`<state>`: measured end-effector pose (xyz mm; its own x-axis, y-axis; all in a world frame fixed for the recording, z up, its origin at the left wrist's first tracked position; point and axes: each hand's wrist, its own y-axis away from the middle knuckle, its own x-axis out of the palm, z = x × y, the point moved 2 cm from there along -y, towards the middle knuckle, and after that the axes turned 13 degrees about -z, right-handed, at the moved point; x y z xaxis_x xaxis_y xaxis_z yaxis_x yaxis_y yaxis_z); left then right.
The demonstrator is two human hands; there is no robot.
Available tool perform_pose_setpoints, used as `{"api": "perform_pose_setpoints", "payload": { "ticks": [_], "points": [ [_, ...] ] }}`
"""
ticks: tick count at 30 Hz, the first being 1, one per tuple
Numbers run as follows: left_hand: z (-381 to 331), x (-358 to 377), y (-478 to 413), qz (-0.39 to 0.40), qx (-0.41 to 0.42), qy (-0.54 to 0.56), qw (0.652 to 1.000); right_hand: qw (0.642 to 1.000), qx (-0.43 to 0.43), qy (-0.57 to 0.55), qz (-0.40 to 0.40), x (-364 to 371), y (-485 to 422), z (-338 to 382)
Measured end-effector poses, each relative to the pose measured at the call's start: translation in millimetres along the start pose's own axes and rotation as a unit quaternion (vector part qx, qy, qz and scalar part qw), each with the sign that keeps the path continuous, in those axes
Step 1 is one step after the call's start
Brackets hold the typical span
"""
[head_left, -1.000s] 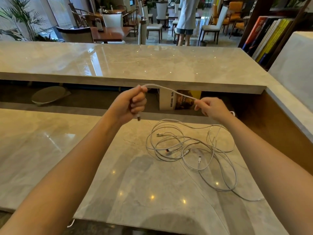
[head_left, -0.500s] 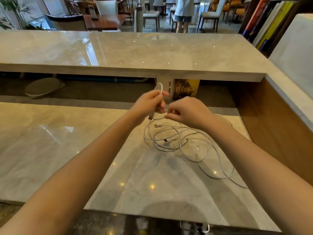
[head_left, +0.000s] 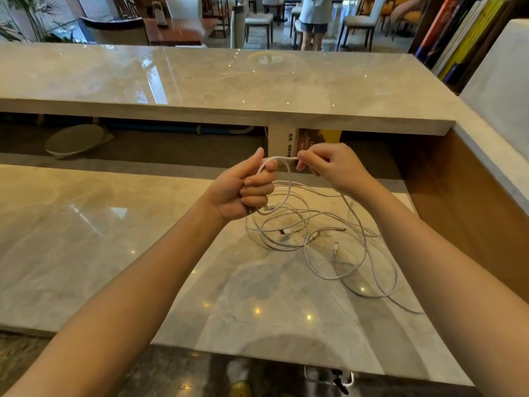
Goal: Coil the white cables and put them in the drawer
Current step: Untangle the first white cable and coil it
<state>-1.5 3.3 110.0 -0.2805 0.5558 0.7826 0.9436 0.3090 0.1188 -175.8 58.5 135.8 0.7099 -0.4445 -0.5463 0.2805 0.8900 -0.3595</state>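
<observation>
A tangle of thin white cables (head_left: 323, 247) lies on the lower marble counter (head_left: 114, 239), with several plug ends showing among the loops. My left hand (head_left: 243, 187) grips one white cable (head_left: 287, 181) in a fist above the pile; a loop of it hangs beside my fingers and its plug end pokes out under the fist. My right hand (head_left: 329, 164) pinches the same cable just to the right, at the top of the loop. The rest of that cable trails down into the pile. No drawer is in view.
A raised marble ledge (head_left: 229, 81) runs across behind the counter, with a boxed item (head_left: 286, 144) and a round flat object (head_left: 74, 140) in the gap beneath it. Books (head_left: 458, 32) stand at the upper right. A person stands among chairs beyond.
A second ago my hands were apart, stretching the cable. They came together, and now a loop hangs from my left fist while my right hand has moved slightly right again.
</observation>
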Motion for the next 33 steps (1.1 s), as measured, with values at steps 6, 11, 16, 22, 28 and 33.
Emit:
{"api": "perform_pose_setpoints", "payload": {
  "ticks": [6, 11, 16, 22, 28, 33],
  "points": [
    [-18.6, 0.0, 13.2, 0.02, 0.035, 0.142, 0.989, 0.995, 0.103, -0.016, -0.001, -5.2, 20.4, -42.3],
    [-23.4, -3.5, 8.6, -0.042, 0.077, 0.161, 0.983, 0.992, 0.095, 0.057, 0.065, 15.0, 30.1, -27.7],
    [-14.8, -4.1, -3.1, -0.058, 0.13, 0.154, 0.978, 0.963, 0.189, -0.181, 0.057, 31.9, 25.9, 9.3],
    [-8.3, -13.2, -1.3, -0.161, 0.187, 0.123, 0.961, 0.955, 0.185, -0.231, 0.03, 24.0, 26.5, 15.7],
    [-24.6, -4.8, 8.3, -0.175, 0.253, 0.138, 0.941, 0.979, 0.172, -0.108, 0.008, 27.3, 31.9, -7.7],
    [-60.4, -16.1, 22.3, -0.157, 0.278, 0.219, 0.922, 0.982, 0.179, -0.062, -0.002, 20.1, 47.5, -41.0]
  ]
}}
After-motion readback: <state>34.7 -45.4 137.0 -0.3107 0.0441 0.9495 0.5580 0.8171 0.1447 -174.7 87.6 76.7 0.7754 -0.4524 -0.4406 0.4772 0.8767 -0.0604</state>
